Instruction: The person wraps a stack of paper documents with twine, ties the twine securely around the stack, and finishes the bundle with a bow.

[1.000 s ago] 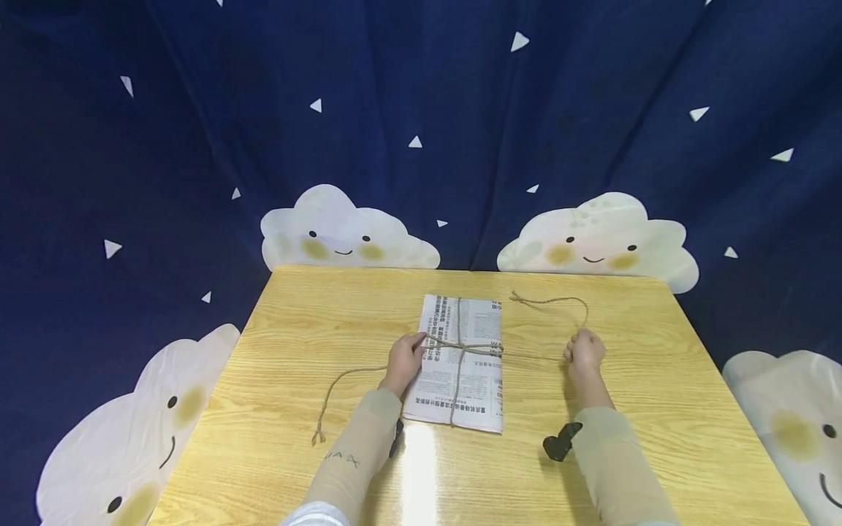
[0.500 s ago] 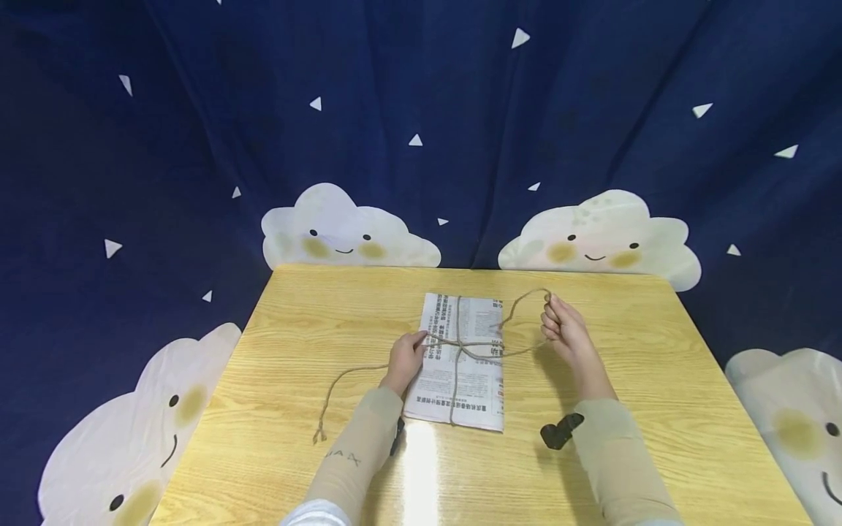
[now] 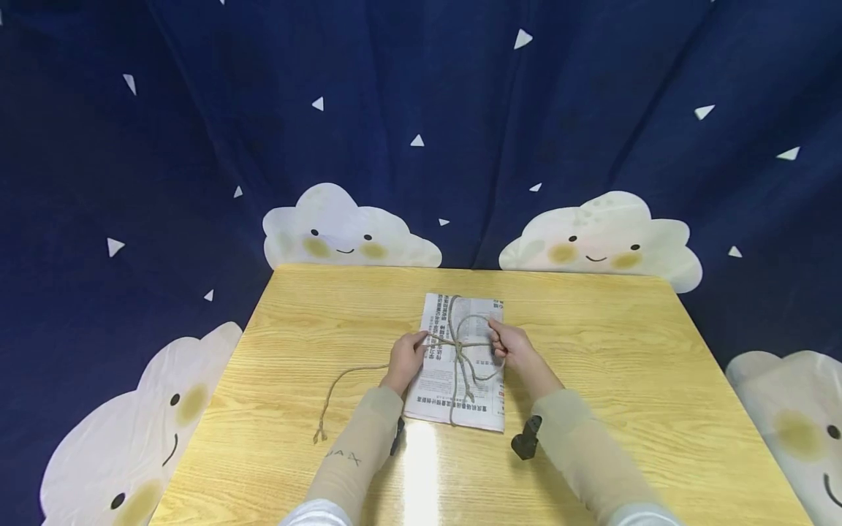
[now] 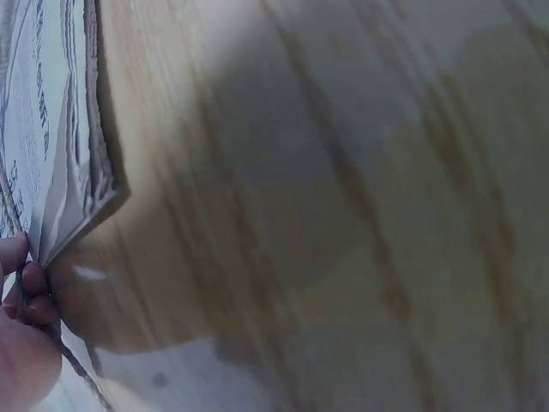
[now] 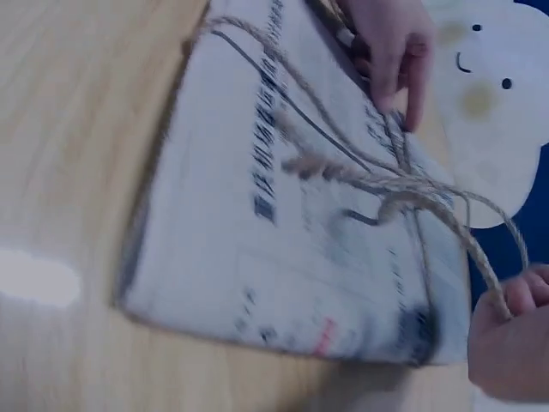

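A folded newspaper stack (image 3: 430,402) lies on the table, with brown twine (image 3: 459,345) crossing over its top. At the left edge of the stack, my left hand (image 3: 403,359) pinches the twine; in the left wrist view its fingers (image 4: 36,279) curl beside the paper's corner. My right hand (image 3: 514,347) holds a loop of twine between thumb and fingers above the stack's right side. The frayed tail of that strand points toward the front, over the print. In the right wrist view the twine loop (image 5: 476,249) rises from the crossing to the right hand (image 5: 515,343).
The wooden table (image 3: 316,307) stretches out on both sides of the stack. A loose twine tail (image 3: 325,402) trails left of my left hand. A dark blue curtain (image 3: 368,88) with clouds hangs behind the table's far edge.
My right hand has come from the right side of the table to above the stack, bringing the twine into a loop with its end over the paper. My left hand stays put.
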### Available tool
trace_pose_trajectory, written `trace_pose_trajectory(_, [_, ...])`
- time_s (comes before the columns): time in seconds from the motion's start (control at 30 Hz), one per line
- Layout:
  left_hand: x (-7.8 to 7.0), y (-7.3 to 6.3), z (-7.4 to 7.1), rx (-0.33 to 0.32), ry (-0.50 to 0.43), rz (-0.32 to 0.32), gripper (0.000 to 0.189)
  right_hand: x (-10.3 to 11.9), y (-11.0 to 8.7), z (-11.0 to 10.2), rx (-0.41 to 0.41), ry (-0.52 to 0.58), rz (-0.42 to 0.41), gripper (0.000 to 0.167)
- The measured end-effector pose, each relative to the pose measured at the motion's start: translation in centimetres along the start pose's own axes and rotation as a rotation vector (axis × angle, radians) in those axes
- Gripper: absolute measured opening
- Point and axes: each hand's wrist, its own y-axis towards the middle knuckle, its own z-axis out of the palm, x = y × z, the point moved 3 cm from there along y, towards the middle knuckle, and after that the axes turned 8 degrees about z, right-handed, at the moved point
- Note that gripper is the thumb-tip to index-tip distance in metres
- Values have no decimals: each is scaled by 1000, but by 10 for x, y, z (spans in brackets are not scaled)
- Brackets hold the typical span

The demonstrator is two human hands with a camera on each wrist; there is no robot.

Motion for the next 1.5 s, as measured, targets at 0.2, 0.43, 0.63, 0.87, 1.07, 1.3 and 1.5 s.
trace_pose_trajectory(0.2, [-1,0,1,8,2,-8,35,-9,10,-7,-36,13,-21,32])
trace_pose_trajectory(0.43, [0,0,2,6,18,-4,35,-9,10,-25,85,-350,-75,71])
trace_pose_trajectory(0.63, [-2,-1,-1,13,0,-2,35,-11,-3,-33,119,-302,-87,61])
trace_pose_trajectory(0.87, [-3,-1,-1,19,-3,-11,35,-4,-7,-32,-5,-457,-280,35])
trace_pose_trajectory(1.07, [-1,-1,1,29,-11,-39,36,-6,2,-41,-138,-630,-349,34])
trace_pose_trajectory(1.3, [-1,-1,-1,15,-36,-6,36,-19,9,-45,-90,-690,-310,34])
trace_pose_trajectory(1.5, [4,-1,-12,94,-77,-7,37,-28,15,-48,-57,-661,-275,36])
